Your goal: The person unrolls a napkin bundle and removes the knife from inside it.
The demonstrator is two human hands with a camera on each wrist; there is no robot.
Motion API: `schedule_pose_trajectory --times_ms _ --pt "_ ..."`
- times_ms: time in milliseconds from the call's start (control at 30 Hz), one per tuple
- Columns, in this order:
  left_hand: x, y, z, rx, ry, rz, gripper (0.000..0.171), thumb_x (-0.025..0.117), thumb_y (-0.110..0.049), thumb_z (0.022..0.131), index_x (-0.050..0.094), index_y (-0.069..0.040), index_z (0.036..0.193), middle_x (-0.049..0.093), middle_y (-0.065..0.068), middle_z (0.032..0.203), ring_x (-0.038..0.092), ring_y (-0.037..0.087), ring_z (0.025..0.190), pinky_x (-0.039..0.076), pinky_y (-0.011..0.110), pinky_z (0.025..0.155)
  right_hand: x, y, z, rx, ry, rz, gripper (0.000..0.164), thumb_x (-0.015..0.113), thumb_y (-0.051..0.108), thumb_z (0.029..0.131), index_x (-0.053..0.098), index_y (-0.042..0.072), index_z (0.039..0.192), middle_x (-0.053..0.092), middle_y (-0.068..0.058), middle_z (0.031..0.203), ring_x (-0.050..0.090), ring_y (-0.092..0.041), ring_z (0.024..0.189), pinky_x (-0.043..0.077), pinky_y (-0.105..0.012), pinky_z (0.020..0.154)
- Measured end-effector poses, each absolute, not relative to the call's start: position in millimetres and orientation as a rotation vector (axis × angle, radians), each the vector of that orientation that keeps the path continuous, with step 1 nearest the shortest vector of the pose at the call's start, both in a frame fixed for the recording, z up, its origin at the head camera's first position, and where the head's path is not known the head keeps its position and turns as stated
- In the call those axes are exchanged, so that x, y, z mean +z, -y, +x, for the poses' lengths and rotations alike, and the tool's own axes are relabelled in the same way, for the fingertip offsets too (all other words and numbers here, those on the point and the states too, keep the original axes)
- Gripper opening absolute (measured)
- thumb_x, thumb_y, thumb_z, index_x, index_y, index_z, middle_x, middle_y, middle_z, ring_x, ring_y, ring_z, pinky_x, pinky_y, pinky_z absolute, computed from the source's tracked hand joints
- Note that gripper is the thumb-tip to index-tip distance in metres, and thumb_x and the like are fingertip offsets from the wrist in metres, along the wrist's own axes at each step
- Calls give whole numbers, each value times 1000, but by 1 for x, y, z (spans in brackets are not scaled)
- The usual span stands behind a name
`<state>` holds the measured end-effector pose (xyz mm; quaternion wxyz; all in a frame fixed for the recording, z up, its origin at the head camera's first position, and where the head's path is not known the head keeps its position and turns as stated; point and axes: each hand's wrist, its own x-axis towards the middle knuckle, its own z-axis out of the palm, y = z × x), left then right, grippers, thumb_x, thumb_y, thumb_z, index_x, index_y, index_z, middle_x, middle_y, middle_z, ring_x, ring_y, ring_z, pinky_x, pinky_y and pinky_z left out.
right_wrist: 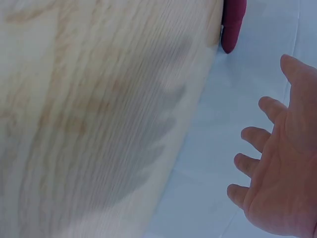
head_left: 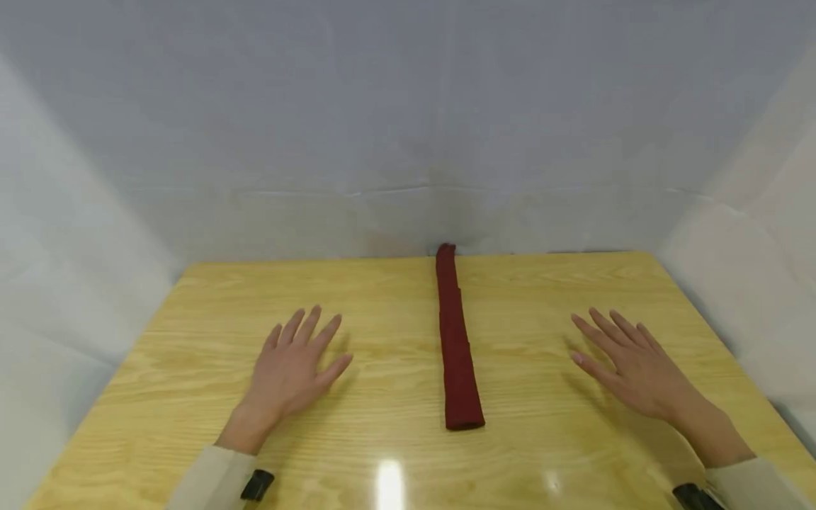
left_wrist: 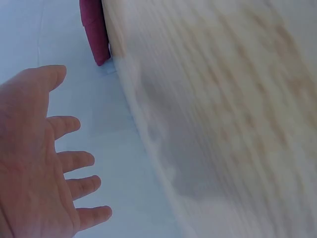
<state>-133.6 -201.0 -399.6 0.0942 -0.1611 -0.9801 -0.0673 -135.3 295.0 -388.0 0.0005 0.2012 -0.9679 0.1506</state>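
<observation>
A long, narrow dark red roll of cloth (head_left: 455, 340) lies lengthwise on the wooden table, its far end at the back edge and its wider near end showing a dark opening. What kind of cloth it is cannot be made out. To its left, my left hand (head_left: 290, 375) is held over the table with fingers spread, touching nothing. My right hand (head_left: 644, 375) hovers on the other side, fingers straight and apart, also holding nothing. Both wrist views show a bare palm, with one end of the red cloth (left_wrist: 95, 29) at the top.
The wooden table (head_left: 191, 340) has a glossy, light-grained top with a bright reflection near the front. A pale sheet (head_left: 395, 127) hangs behind its back edge, and more sheeting stands along the left and right sides. Each wrist wears a black strap (head_left: 258, 485).
</observation>
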Motion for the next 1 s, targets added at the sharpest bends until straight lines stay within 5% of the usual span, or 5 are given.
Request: schedule_pose_trajectory --times_ms 1000 --pt "-393 160 -138 -80 2813 -667 63 46 -58 94 47 -21 144 37 13 149 32 35 136 28 56 105 -398 -254 -135 376 3035 717 63 40 53 99 25 25 153 18 -12 157 10 -39 142 0 -58 111"
